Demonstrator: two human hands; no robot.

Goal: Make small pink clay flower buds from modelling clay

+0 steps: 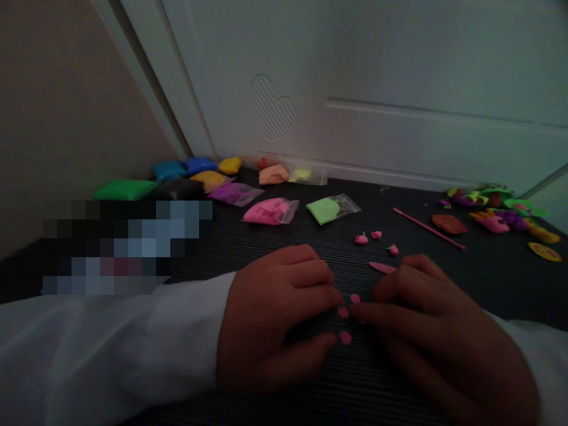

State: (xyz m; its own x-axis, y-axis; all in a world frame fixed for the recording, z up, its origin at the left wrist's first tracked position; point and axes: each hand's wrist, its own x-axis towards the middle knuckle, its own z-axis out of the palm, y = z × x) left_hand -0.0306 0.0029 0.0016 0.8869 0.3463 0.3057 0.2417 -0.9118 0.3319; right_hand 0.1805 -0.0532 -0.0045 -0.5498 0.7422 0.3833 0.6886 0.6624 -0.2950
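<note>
My left hand (275, 316) and my right hand (439, 331) rest low on a dark ribbed mat (310, 402), fingertips almost meeting. Between them lie small pink clay bits (345, 338), some flattened into discs. The left fingers are curled, thumb and forefinger close around the pink bits; the right forefinger points at a pink piece (343, 312) and touches it. A flat pink petal shape (382, 267) lies just beyond the right hand. Three tiny pink buds (361, 239) with green tips sit farther back.
Bags of clay line the back: pink (270, 211), light green (332, 209), purple (235, 193), green (125, 189), blue (183, 167), yellow, orange. A thin pink stick (428, 228) lies at right, beside finished clay figures (497, 207). A white door panel stands behind.
</note>
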